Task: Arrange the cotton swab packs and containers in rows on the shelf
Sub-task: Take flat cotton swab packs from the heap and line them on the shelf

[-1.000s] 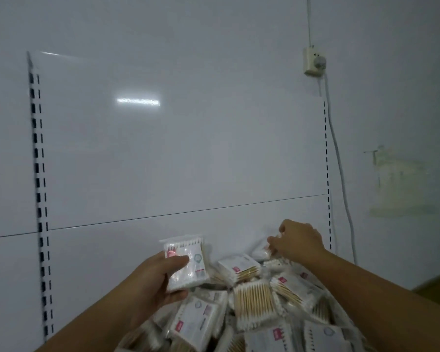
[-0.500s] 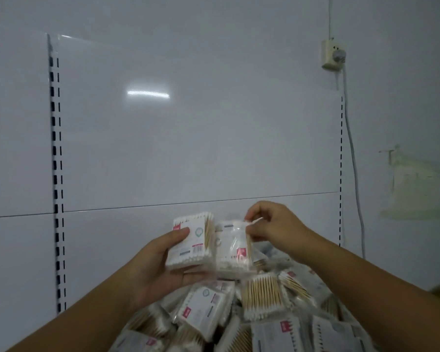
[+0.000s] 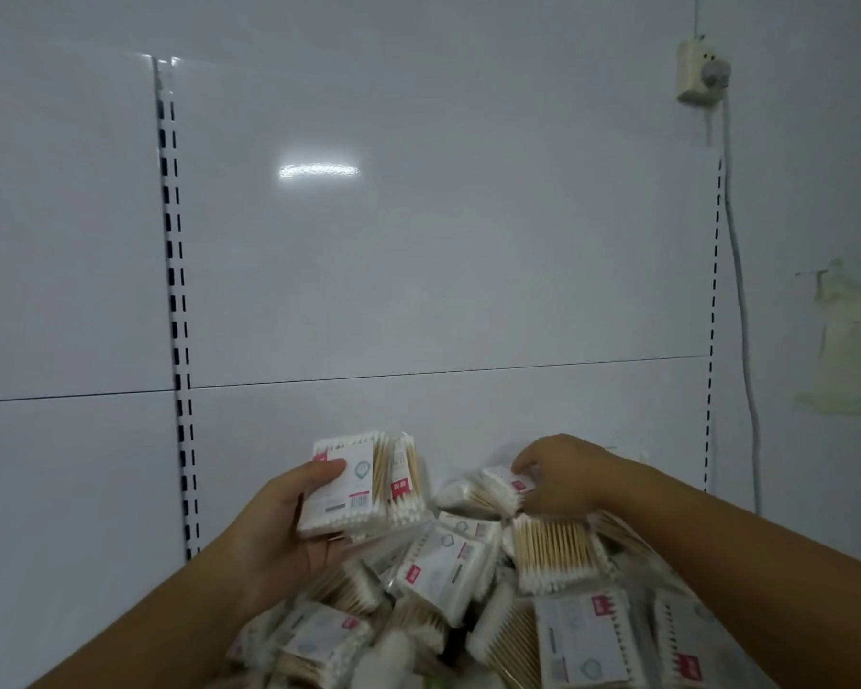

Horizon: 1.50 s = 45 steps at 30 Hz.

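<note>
White swab packs (image 3: 364,484), two now, sit gripped in the left hand (image 3: 284,524). The right hand (image 3: 562,477) is back on the pile (image 3: 468,579), pinching the next pack (image 3: 500,489). No rows yet.

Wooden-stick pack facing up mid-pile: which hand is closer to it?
Right. The right hand sits just above the wooden-stick pack, pinching a small pack; the left hand is well off to its left, holding two packs.

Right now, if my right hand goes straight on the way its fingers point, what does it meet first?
The white cotton swab pack just ahead of your right hand; the fingers already seem to touch it, though depth is unclear.
</note>
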Motion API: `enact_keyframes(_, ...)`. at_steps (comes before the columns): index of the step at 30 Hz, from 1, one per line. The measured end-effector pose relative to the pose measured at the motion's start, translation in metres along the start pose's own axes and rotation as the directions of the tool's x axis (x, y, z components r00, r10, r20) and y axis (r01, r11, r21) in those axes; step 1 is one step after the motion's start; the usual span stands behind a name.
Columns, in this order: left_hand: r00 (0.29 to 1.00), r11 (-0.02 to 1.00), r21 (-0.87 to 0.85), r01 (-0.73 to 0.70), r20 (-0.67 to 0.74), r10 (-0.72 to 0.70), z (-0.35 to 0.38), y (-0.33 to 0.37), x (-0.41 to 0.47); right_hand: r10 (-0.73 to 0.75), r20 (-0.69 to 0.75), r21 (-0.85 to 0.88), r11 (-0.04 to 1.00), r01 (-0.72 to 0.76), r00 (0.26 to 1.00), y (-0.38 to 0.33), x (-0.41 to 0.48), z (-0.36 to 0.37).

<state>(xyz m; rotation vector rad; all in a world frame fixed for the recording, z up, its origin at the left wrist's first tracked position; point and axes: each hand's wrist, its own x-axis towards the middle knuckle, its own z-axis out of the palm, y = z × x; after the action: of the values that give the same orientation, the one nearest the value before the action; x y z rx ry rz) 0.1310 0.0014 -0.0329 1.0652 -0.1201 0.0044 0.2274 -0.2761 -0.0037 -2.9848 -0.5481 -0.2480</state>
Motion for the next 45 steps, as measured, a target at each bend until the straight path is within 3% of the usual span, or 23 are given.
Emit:
enact_keyframes(2, 1.0, 1.0, 0.003, -0.007, -0.022, 0.007, -0.001, 0.003, -0.007, -0.017, -0.004, -0.025, 1.0, 0.017, 1.0, -0.003, 0.001, 0.002)
enact_keyframes(10, 0.987, 0.999, 0.047, -0.001, -0.16, 0.008, -0.01, 0.001, -0.043, -0.123, -0.337, -0.174, 0.983, 0.066, 0.934, -0.012, -0.013, -0.012)
enact_keyframes(11, 0.983, 0.998, 0.056, -0.002, -0.184, 0.013, -0.011, 0.001, -0.05, -0.127, -0.411, -0.125, 0.989, 0.082, 0.903, -0.016, -0.016, -0.017)
enact_keyframes(13, 0.97, 0.994, 0.106, -0.017, -0.24, 0.042, -0.01, 0.003, -0.063, -0.097, -0.507, 0.181, 0.96, 0.216, 0.856, -0.035, -0.028, -0.025)
enact_keyframes(15, 0.957, 0.987, 0.155, -0.035, -0.279, 0.078, -0.005, 0.005, -0.078, -0.12, -0.548, 0.436, 0.803, 0.406, 0.828, -0.072, -0.049, -0.026)
enact_keyframes(18, 0.961, 0.977, 0.21, -0.026, -0.265, 0.082, 0.001, 0.004, -0.101, -0.291, -0.621, 0.439, 0.639, 0.631, 0.727, -0.142, -0.083, -0.008)
enact_keyframes(21, 0.96, 0.95, 0.311, -0.035, -0.254, 0.119, -0.009, 0.006, -0.136, -0.468, -0.58, 0.366, 0.582, 0.726, 0.667, -0.202, -0.104, 0.009)
enact_keyframes(24, 0.943, 0.943, 0.332, -0.031, -0.303, 0.138, -0.045, 0.025, -0.186, -0.548, -0.472, 0.532, 0.448, 0.719, 0.691, -0.252, -0.113, 0.013)
enact_keyframes(27, 0.923, 0.94, 0.34, 0.003, -0.363, 0.128, -0.101, 0.044, -0.251, -0.572, -0.38, 0.627, 0.418, 0.658, 0.726, -0.321, -0.129, 0.022)
enact_keyframes(31, 0.889, 0.944, 0.328, -0.015, -0.428, 0.163, -0.186, 0.069, -0.341, -0.621, -0.35, 0.696, 0.328, 0.638, 0.701, -0.449, -0.163, 0.048)
enact_keyframes(35, 0.815, 0.972, 0.21, -0.101, -0.543, 0.202, -0.246, 0.101, -0.422, -0.548, -0.394, 0.706, 0.333, 0.625, 0.737, -0.571, -0.196, 0.063)
enact_keyframes(38, 0.793, 0.978, 0.181, -0.107, -0.578, 0.194, -0.277, 0.119, -0.468, -0.553, -0.348, 0.742, 0.332, 0.583, 0.757, -0.646, -0.213, 0.065)
enact_keyframes(42, 0.759, 0.951, 0.297, -0.085, -0.6, 0.255, -0.334, 0.144, -0.52, -0.611, -0.287, 0.796, 0.277, 0.538, 0.738, -0.725, -0.222, 0.074)
enact_keyframes(45, 0.693, 0.937, 0.338, -0.083, -0.657, 0.298, -0.378, 0.164, -0.549, -0.707, -0.21, 0.842, 0.221, 0.493, 0.675, -0.773, -0.22, 0.083)
